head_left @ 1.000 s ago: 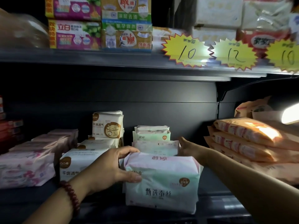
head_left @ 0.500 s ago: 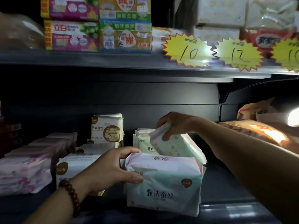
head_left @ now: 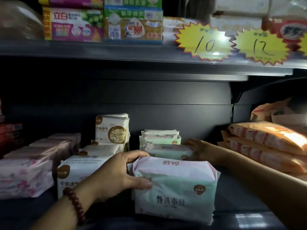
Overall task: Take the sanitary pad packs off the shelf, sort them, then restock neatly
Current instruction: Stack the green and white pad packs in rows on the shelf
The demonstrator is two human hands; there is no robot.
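Nearest to the camera, a front pack, pink above and pale green below, stands upright close to the front edge of the shelf. The left hand, with a bracelet of red beads on the wrist, holds the pack's upper left corner. The thumb presses on the front face and the fingers are bent over the top.

Just behind it, a smaller green pack lies flat. The right hand holds its right end with the fingers bent round it, though the fingertips are lost in shadow. One more pack of the same kind stands behind, toward the back wall.

I think the main risk is the front pack. It is soft, tall and near the edge, so a push from the green pack behind, or a loose left grip, may tip it forward off the shelf. The film wrapping looks slippery, so the flat pack may also slide out of line. The weak light makes the labels hard to read, which may cause a wrong sort.

The shelf is dark metal with a dark back panel. White packs stand left of the middle, pink packs lie at the left end, and orange packs are piled at the right end under a bright spot. On the upper shelf there are coloured boxes and yellow price stars.
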